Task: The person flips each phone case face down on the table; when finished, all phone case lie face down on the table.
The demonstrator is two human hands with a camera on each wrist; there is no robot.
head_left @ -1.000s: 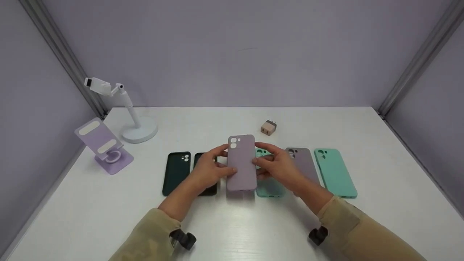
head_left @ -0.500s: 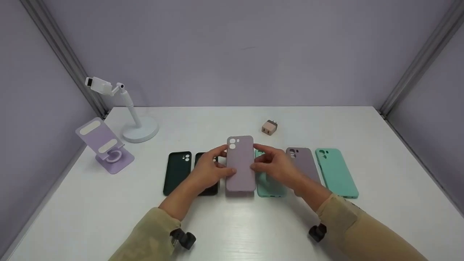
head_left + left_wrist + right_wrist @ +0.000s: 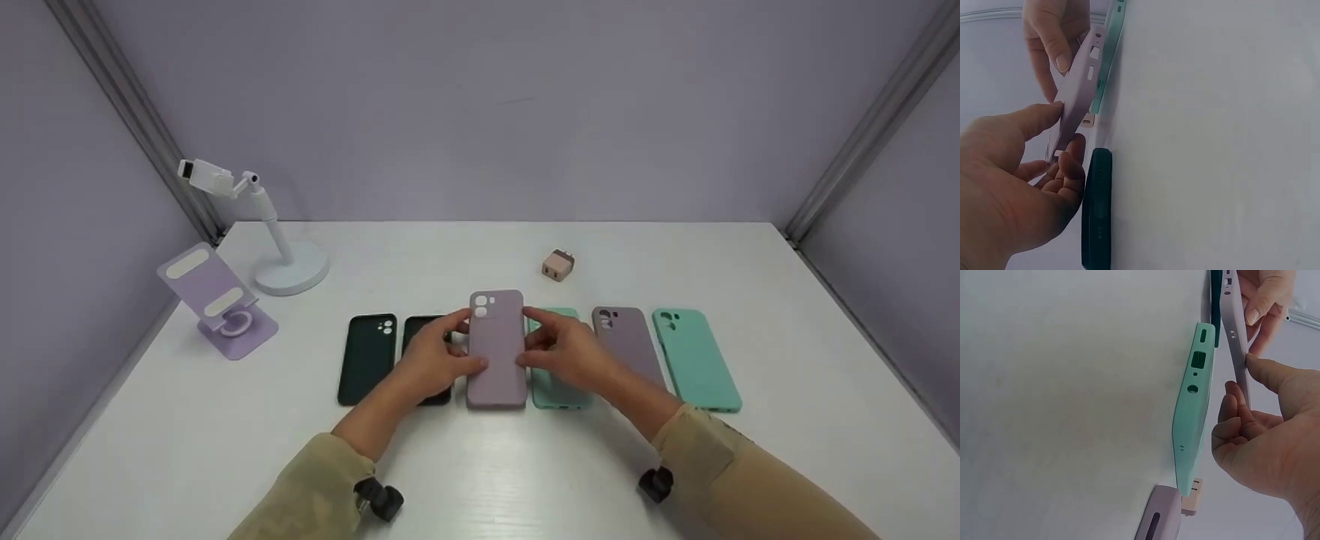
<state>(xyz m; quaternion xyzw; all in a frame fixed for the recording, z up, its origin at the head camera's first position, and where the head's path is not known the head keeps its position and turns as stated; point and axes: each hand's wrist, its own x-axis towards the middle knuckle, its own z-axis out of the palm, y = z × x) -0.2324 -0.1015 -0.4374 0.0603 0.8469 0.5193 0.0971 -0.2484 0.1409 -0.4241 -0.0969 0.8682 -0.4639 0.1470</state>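
A lilac phone case (image 3: pixel 496 352) with camera cutouts at its upper left is held back side up, close over the table, by both hands. My left hand (image 3: pixel 429 364) pinches its left edge, thumb on the back and other fingers at the side and beneath. On the opposite edge my right hand (image 3: pixel 570 352) grips it the same way. In the left wrist view the case (image 3: pixel 1075 93) tilts slightly off the table. Left of it lie two dark green phone cases, one (image 3: pixel 366 360) fully visible, the other (image 3: pixel 416 328) partly behind my left hand. A mint phone case (image 3: pixel 561 391) lies partly under my right hand.
Further right lie a mauve phone case (image 3: pixel 630 341) and another mint phone case (image 3: pixel 697 360). Behind the row sits a pink charger plug (image 3: pixel 558 265). A purple phone stand (image 3: pixel 217 300) and a white phone stand (image 3: pixel 291 268) occupy the left of the white table (image 3: pixel 480 472).
Both hands have lowered the lilac phone case toward the table and slightly toward me, into the gap in the row. The other cases have stayed put.
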